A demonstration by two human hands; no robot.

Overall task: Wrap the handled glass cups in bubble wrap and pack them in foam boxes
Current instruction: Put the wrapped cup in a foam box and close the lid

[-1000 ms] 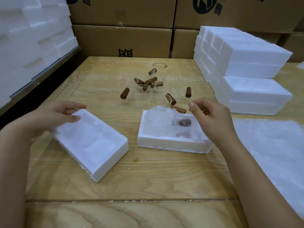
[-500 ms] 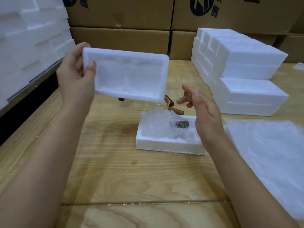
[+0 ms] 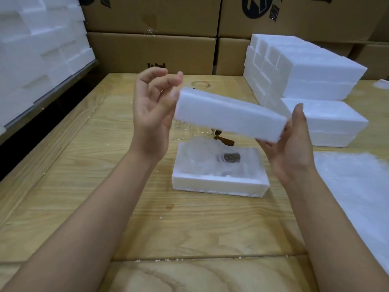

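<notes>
Moved across since before, the foam lid now sits in the right hand, which grips its end; the left hand is loose, fingertips touching its corner.

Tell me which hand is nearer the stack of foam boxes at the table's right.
Right. The right hand, holding the right end of the foam lid, sits just before the stack of foam boxes; the left hand is at the lid's opposite end, farther left.
</notes>
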